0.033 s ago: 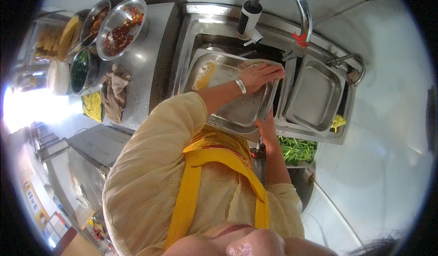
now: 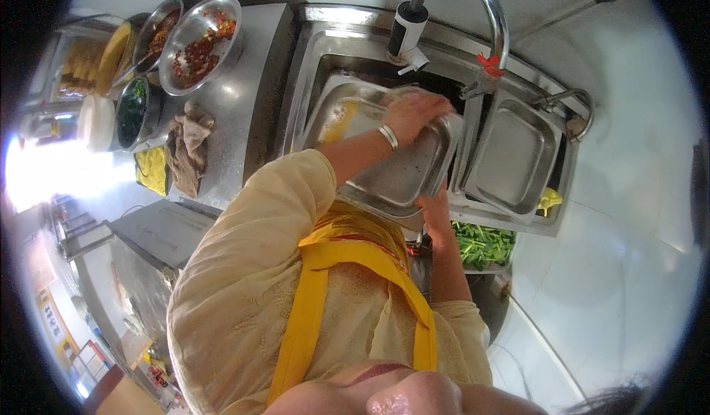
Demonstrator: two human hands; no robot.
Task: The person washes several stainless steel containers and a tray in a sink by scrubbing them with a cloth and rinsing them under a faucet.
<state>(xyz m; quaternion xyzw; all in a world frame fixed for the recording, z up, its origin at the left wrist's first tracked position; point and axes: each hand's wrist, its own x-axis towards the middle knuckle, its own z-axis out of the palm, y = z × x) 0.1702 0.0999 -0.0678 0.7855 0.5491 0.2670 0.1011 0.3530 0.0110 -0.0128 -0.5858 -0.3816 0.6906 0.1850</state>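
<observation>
A rectangular stainless steel pan [image 2: 392, 171] rests tilted over the sink basin [image 2: 325, 49], with yellowish suds [image 2: 340, 120] along its left part. My left hand [image 2: 416, 115], a silver bracelet at its wrist, is blurred by motion at the pan's far right side. It presses a pale cloth [image 2: 396, 95] onto the metal; most of the cloth is hidden under the hand. At the near right corner my right hand [image 2: 435, 206] grips the pan's rim, its fingers partly hidden behind the edge.
A second steel pan [image 2: 514, 160] lies to the right, beside a yellow cloth [image 2: 549, 200]. The faucet [image 2: 497, 15] arches above the sink. Leafy greens [image 2: 484, 245] sit below. On the left counter are a bowl of chopped peppers [image 2: 200, 52] and a brown rag [image 2: 188, 149].
My left hand has shifted slightly left and far with the cloth, which shows less now. The pan has barely moved, and my right hand keeps its grip.
</observation>
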